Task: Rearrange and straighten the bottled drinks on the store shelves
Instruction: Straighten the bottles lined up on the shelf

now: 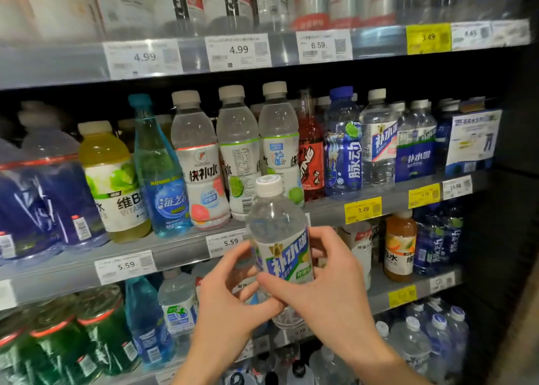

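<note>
Dim, soft picture: dark right side, blurred bowed edges, top shelf strip [87, 61] brightly lit.

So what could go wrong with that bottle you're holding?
The clear bottle is off the shelf, held only by the fingertips of the left hand and right hand, so it might slip and fall. Pushing it back in could bump the tall blue bottle, which is already leaning. The middle shelf looks tightly packed, so neighbours could get knocked crooked.

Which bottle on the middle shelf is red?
The red bottle, standing between the white-capped cloudy bottle on its left and the blue bottle on its right. It alone holds red drink and has a red and black label.
</note>
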The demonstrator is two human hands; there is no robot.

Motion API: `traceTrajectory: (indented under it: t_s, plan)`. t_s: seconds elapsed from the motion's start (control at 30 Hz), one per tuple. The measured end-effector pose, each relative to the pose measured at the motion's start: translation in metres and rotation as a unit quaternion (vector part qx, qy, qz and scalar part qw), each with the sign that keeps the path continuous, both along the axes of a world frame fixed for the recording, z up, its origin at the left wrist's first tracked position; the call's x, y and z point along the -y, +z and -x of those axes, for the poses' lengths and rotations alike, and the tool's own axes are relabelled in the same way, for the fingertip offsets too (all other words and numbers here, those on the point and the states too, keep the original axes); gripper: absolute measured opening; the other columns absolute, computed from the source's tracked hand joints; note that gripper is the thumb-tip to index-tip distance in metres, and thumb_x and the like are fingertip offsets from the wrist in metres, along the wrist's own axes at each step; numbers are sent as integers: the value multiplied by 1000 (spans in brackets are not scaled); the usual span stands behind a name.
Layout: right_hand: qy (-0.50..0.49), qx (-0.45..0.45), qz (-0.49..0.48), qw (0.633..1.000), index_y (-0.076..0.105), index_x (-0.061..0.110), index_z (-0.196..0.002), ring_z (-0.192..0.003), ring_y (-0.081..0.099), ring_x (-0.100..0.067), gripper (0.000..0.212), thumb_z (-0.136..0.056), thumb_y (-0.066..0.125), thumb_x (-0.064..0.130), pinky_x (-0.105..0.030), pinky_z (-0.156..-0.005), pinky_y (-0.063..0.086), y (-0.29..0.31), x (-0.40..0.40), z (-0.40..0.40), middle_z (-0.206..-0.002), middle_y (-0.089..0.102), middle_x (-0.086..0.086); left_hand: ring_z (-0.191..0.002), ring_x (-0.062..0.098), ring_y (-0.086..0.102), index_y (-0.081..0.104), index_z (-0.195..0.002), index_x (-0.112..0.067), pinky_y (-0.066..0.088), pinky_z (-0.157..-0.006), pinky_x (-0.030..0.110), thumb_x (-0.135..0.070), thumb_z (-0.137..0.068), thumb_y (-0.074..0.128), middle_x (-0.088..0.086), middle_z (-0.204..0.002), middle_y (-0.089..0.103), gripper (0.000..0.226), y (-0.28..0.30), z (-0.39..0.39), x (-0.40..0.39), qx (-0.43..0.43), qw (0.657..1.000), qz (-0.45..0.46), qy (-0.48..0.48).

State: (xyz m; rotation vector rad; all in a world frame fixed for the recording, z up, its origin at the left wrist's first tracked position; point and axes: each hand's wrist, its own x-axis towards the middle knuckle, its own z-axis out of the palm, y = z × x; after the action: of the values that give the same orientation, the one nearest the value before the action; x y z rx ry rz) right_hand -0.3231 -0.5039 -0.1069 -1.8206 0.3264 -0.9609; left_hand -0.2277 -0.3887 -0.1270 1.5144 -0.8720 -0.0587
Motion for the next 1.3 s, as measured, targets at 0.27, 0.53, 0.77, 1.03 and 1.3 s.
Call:
traceTrajectory:
  t_s: [0.27, 0.53, 0.77, 1.03, 1.3]
  plan:
    - [-42, 7, 1, 999, 62, 35, -90, -90, 64, 3, 53, -49, 94, 42, -23, -73, 55, -3, 31, 8, -88, 70, 20, -101, 8, 70, 60, -119, -24, 55, -77, 18, 8, -67, 83, -15, -110, 72, 66, 8, 13, 29, -10, 999, -20, -29]
    - [-71, 10, -22, 997, 63, 34, -93, -90, 62, 4, 56, -47, 93, 42, -21, -73, 55, -5, 65, 27, -88, 70, 22, -103, 9, 68, 60, -119, -34, 56, -86, 28, -25, -62, 84, -14, -112, 72, 63, 7, 25, 67, 18, 996, -78, -48]
    - [-68, 12, -17, 997, 62, 38, -93, -92, 62, 4, 54, -50, 93, 45, -25, -76, 56, -1, 87, 40, -91, 69, 25, -97, 4, 69, 64, -118, -26, 53, -77, 16, -4, -69, 85, -15, -107, 73, 57, 14, 39, 92, 33, 997, -57, -39]
    - [-12, -11, -21, 1000, 56, 42, -106, -100, 62, 2, 64, -53, 92, 42, -24, -82, 54, -4, 89, 40, -107, 66, 16, -95, 8, 70, 66, -114, -22, 52, -74, 16, 1, -68, 85, -9, -104, 75, 55, 11, 44, 96, 22, 999, -30, -27]
    - [-92, 2, -76, 993, 62, 33, -98, -84, 66, 4, 54, -55, 92, 25, -20, -69, 56, -32, 105, 50, -88, 71, 24, -112, 0, 63, 56, -126, -32, 51, -93, 22, -19, -66, 90, -20, -120, 67, 70, -8, 45, 111, 52, 990, -108, -81]
